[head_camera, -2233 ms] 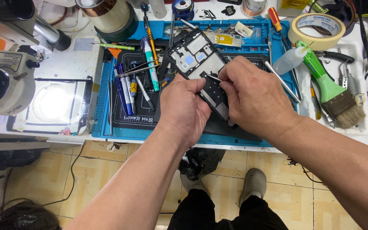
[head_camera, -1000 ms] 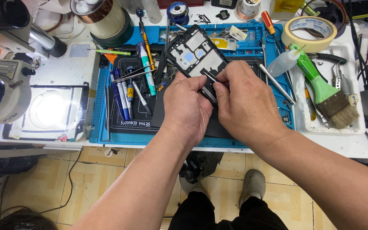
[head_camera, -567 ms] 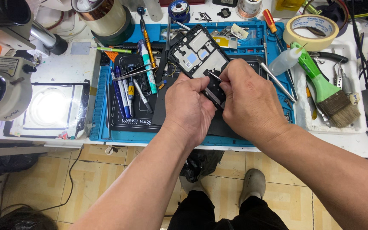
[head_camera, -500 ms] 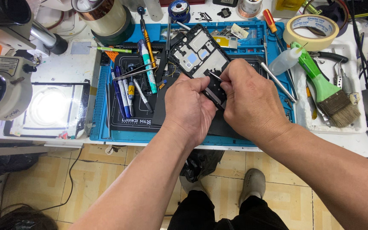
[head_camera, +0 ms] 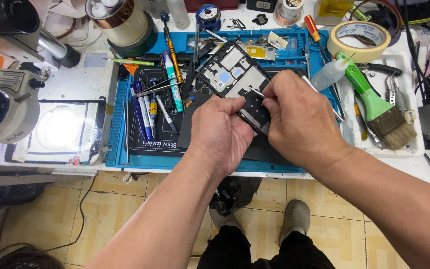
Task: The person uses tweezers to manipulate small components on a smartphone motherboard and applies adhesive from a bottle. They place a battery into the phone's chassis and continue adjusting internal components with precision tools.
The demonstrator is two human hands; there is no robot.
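Both hands meet over my blue mat's (head_camera: 125, 149) middle: left hand (head_camera: 222, 134) grips the opened phone frame (head_camera: 232, 74), tilted, black, boards exposed; right hand (head_camera: 299, 119) pinches thin tweezers (head_camera: 256, 91) against it.

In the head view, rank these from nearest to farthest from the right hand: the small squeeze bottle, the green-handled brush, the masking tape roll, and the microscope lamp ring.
From the right hand:
1. Small squeeze bottle, just above and right of it.
2. Green-handled brush, further right, on the white tray.
3. Masking tape roll, top right.
4. Microscope lamp ring, far left.
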